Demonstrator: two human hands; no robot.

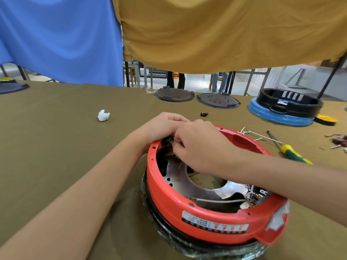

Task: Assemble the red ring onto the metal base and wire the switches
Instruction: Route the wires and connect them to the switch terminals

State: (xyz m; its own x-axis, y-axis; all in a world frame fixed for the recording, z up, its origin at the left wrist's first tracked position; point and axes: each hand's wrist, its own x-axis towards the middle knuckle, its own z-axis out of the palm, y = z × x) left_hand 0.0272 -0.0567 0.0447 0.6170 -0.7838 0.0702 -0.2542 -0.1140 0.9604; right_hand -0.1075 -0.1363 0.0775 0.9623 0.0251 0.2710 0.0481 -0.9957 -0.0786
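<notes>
The red ring (189, 207) sits on the metal base (178, 175), which rests on the olive table cloth in front of me. A black switch (167, 141) is set into the ring's far left wall. My left hand (161, 126) curls round the ring's outer wall behind that switch. My right hand (199, 147) reaches inside the ring, its fingertips pinching at the switch's inner side. A white wire (216, 200) crosses the near inside, and a cluster of wires and terminals (253, 196) lies under my right forearm.
A green-and-yellow screwdriver (293, 152) and loose white wires (253, 133) lie right of the ring. Farther back are two dark round lids (174, 94), a black ring on a blue base (285, 107), a small black part (203, 114) and crumpled white paper (103, 115).
</notes>
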